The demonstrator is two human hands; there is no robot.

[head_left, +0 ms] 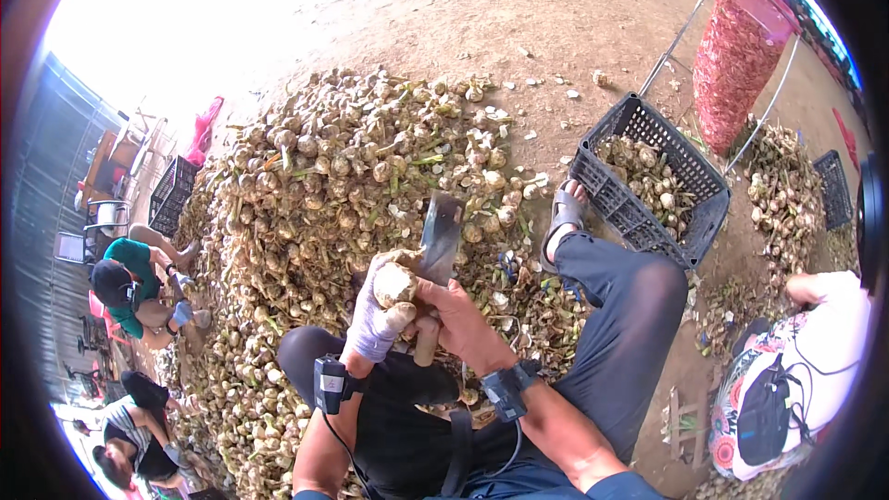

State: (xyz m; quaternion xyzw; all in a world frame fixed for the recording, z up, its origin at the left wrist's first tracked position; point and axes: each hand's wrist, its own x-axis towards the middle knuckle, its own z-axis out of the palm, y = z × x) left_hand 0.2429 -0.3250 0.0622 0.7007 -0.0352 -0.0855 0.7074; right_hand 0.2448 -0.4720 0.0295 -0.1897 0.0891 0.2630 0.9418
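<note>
My gloved left hand (pixel 376 322) is closed round a pale garlic bulb (pixel 396 283) over my lap. My bare right hand (pixel 463 324) grips the pale handle (pixel 426 341) of a broad cleaver, whose blade (pixel 441 231) points up and away from me, just right of the bulb. My right thumb is close against the bulb. Both wrists carry strapped black devices with cables. A large heap of garlic bulbs with stems (pixel 306 185) spreads in front of and left of me, with trimmings among it.
A black crate (pixel 696 231) of garlic stands beyond my right knee, near a hanging pink mesh bag (pixel 736 60) on a metal frame and another garlic pile (pixel 778 194). Co-workers sit at left (pixel 139 287), lower left (pixel 134 435) and right (pixel 806 370). More crates (pixel 171 194) stand along the left.
</note>
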